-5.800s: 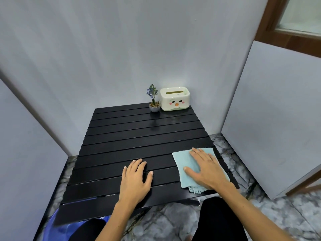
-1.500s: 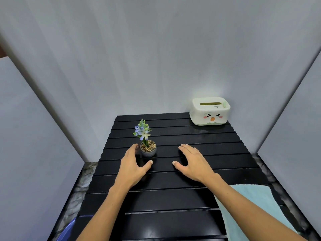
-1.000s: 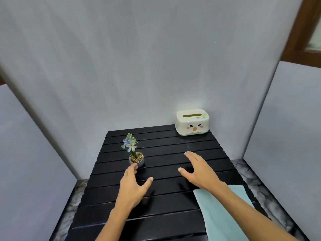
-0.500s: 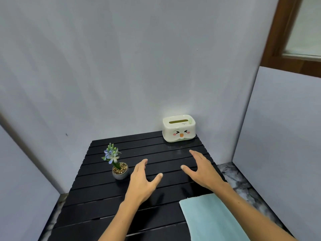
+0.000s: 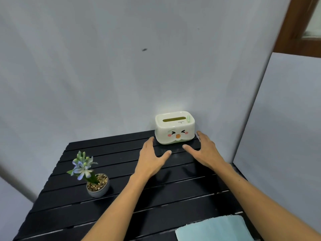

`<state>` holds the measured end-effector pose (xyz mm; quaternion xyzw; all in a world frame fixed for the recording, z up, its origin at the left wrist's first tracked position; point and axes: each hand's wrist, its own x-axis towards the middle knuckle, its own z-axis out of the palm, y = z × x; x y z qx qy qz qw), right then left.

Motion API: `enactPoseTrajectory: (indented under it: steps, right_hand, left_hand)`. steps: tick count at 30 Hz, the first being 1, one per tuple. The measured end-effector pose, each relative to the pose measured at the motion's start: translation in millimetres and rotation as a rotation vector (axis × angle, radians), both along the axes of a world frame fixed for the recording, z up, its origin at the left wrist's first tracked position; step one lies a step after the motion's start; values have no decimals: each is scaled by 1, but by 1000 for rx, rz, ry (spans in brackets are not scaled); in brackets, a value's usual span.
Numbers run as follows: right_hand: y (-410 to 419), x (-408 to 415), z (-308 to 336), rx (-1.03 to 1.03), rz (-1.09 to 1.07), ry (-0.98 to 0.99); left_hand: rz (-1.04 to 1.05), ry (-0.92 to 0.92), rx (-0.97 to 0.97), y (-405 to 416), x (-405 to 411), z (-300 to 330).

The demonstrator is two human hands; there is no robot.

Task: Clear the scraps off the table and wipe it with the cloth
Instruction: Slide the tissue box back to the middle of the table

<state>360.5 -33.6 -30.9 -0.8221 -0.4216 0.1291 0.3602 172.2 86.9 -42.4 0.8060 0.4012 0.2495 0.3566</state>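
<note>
Black slatted table (image 5: 156,202) looks scrap-free, cloth (image 5: 213,228) parked at near right corner. Probably shifting the tissue box (image 5: 174,127): left hand (image 5: 151,159) and right hand (image 5: 205,152) flanking it, fingers spread, holding nothing. Next: squeeze both sides, lift.

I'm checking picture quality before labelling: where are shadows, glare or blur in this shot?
Head view: soft shadows lie on the black table under both hands; a pale glow sits on the wall behind the tissue box; the flower pot looks slightly soft; wide-angle bending at the edges.
</note>
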Motion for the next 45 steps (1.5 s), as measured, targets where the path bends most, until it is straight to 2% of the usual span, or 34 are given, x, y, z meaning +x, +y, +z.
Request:
enactPoseTrajectory:
  steps: [10,19,25,33,45]
  right_hand:
    - [46,42,-23,35,-40,78]
    - [58,46,-27,221,40,123]
    - [60,40,-27,260,10,131]
    - [49,22,-26,272,-13,130]
    - [13,-50,-29,285,-95,102]
  left_hand:
    - [18,-93,38,40,47,-14]
    - [28,-192,44,50,63,-23]
    - [40,-210,50,49,63,-24]
    - [27,-235,22,38,45,-18]
    - [-3,-263,-32,0,-29,-6]
